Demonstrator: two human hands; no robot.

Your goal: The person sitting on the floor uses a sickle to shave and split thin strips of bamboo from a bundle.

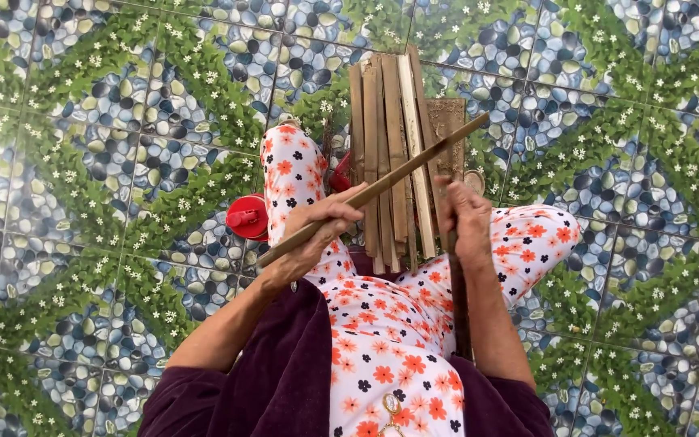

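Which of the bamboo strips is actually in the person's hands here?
The long bamboo strip lying diagonally across the others: the left hand grips its lower part, the right hand is against it. The other strips lie bundled lengthwise on the lap, unheld.

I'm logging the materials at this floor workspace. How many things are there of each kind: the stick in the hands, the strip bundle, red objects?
Long bamboo stick, held by left hand: 1
Bundle of bamboo strips: 1 (single strips too overlapped to count)
Red object on the floor: 1
Total: 3
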